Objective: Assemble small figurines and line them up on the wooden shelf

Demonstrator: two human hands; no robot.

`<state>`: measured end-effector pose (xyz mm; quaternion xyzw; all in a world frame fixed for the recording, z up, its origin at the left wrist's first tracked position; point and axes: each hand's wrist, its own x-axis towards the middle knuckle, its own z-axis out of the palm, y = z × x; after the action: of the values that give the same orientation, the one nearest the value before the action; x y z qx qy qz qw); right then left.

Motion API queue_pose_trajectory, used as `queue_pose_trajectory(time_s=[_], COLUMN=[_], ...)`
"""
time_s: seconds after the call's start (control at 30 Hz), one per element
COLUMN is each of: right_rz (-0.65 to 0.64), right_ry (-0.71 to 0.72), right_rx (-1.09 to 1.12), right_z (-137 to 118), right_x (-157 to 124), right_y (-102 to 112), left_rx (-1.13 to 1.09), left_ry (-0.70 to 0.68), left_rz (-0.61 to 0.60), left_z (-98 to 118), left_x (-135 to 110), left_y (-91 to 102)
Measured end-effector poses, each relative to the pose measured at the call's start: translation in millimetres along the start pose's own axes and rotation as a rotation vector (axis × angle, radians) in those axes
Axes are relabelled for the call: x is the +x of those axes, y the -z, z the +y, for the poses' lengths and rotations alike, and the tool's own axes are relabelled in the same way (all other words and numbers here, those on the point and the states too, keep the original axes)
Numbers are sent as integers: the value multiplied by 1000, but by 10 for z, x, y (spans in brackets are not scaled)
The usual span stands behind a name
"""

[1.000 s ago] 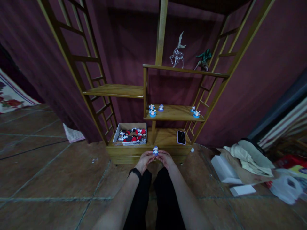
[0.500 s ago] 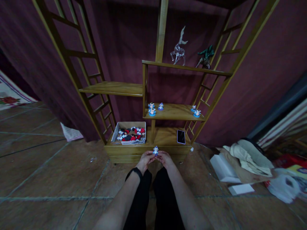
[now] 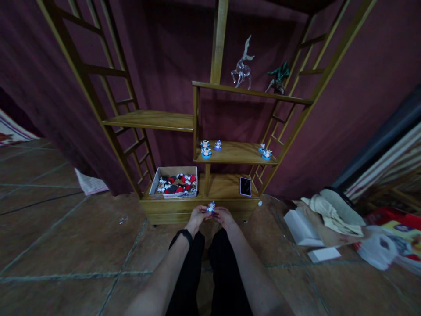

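Note:
A small blue, white and purple figurine (image 3: 211,207) is pinched upright between my two hands, just in front of the low wooden base of the shelf. My left hand (image 3: 198,216) grips it from the left, and my right hand (image 3: 223,215) closes on its right side. On the middle shelf (image 3: 235,153) stand similar figurines: a purple-based one (image 3: 217,145), a blue-based one (image 3: 206,152) with another behind it, and a pair at the right end (image 3: 266,154).
A cardboard box (image 3: 157,181) of red, black and white figurines sits on the base at left. A phone (image 3: 245,186) lies on the right. A clear deer ornament (image 3: 242,70) and a dark green ornament (image 3: 279,78) stand above. White boxes (image 3: 302,227) and a plastic bag (image 3: 378,249) lie on the floor.
The view has shifted slightly, so the shelf sits a little further left. Both hands still hold the figurine, which appears turned a little.

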<state>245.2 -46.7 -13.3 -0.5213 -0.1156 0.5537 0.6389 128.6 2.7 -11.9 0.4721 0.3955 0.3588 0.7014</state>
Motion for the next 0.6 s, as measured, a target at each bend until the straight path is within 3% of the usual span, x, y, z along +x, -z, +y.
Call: queue_pose_trajectory(time_s=[0.6], right_rz=[49], right_ry=[62], right_rx=[19], right_z=[-16], right_x=[-7], right_y=[-18], left_rx=[3], left_ry=[-5], left_rz=[39], left_z=[-57], left_x=[58], left_y=[-17])
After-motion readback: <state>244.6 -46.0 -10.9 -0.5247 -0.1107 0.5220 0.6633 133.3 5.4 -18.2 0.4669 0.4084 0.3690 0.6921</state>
